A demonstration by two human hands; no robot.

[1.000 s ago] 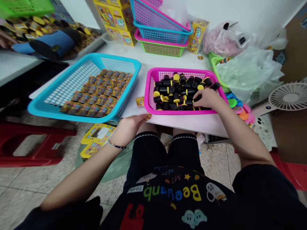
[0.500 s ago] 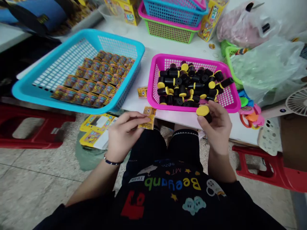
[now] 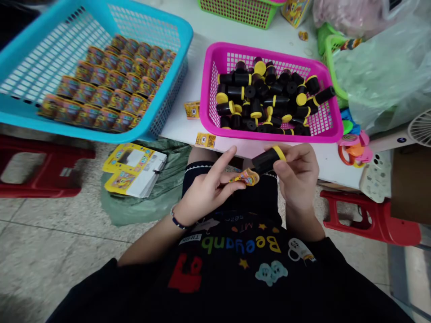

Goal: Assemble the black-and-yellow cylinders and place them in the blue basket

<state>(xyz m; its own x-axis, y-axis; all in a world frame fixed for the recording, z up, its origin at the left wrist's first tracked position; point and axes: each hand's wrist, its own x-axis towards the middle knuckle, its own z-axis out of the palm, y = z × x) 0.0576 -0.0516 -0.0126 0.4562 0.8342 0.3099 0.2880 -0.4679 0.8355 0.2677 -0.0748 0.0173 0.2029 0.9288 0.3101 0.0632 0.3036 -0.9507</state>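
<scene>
Gripping a black yellow-banded cylinder (image 3: pixel 266 160) over the lap, with a small printed label (image 3: pixel 244 177) just beside it

The right hand (image 3: pixel 298 172) is closed on the cylinder, its fingers pinching the end with the yellow band, and the cylinder tilts down to the left. The left hand (image 3: pixel 205 190) is half open with the index finger raised. The curled label lies at its fingers, but I cannot tell how firmly it is gripped.

Just beyond the hands, past the edge of a white table (image 3: pixel 178 103), a pink plastic basket (image 3: pixel 269 53) holds a loose heap of more black cylinders (image 3: pixel 259 96) with yellow ends. To its left, a blue plastic basket (image 3: pixel 182 31) holds neat rows of wrapped cylinders (image 3: pixel 107 87). Two loose labels (image 3: pixel 206 140) lie on the table between the baskets.

Farther back is a green plastic basket (image 3: pixel 239 11). On the right, a clear plastic bag (image 3: pixel 380 67) bulges against the pink basket, near some colourful toys (image 3: pixel 353 150) and a small white fan (image 3: pixel 420 128). On the floor to the near left, yellow printed cards (image 3: pixel 133 170) rest on a green bag (image 3: pixel 164 197), with a red stool (image 3: pixel 40 166) beyond them. Another red stool (image 3: pixel 370 215) stands to the right.
</scene>
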